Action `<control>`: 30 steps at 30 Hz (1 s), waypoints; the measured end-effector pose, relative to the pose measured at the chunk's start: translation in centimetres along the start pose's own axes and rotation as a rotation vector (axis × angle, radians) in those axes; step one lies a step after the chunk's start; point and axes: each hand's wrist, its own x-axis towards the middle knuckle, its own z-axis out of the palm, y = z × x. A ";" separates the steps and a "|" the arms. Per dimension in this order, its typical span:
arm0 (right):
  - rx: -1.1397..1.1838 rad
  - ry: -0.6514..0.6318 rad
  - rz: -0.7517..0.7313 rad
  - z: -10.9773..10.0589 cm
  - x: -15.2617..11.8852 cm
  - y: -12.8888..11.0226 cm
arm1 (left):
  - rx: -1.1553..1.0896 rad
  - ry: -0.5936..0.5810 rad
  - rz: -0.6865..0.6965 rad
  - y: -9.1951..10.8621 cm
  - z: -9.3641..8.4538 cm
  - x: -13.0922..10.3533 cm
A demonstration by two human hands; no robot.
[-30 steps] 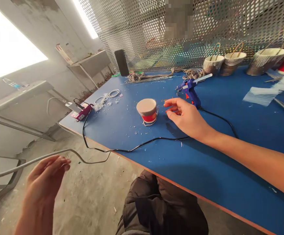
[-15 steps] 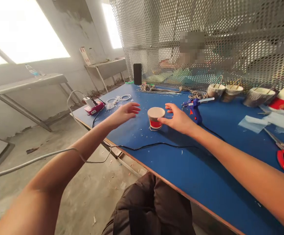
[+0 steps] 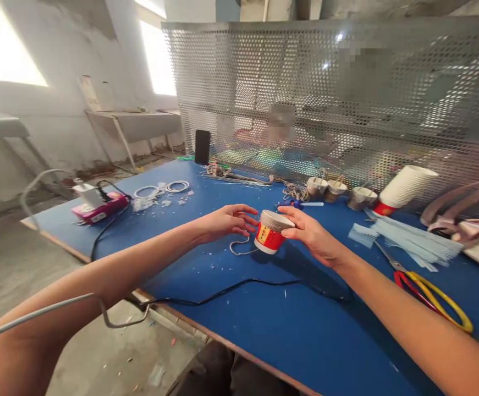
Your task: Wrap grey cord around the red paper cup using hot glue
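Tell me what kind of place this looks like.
Probably a small craft workshop: a glue gun, red and yellow scissors, and a stack of paper cups share a blue worktable strewn with scraps.

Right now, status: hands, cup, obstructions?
Right hand gripping red-and-white paper cup, grey cord around its top, tilted. Left hand open beside it, contact unclear. Thin black cable crosses blue tabletop nearer the body.

head-worn view, looking forward and down over the blue tabletop [image 3: 255,324], fairly close
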 end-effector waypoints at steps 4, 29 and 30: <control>-0.013 0.146 0.028 -2.8 -3.8 -1.6 | 0.026 -0.151 -0.039 -0.6 1.7 2.3; -0.124 0.241 -0.009 1.0 -1.4 3.4 | -0.164 -0.192 0.038 -2.4 1.3 4.5; -0.132 0.252 -0.017 1.2 -1.4 3.4 | -0.161 -0.186 0.043 -2.4 1.3 4.5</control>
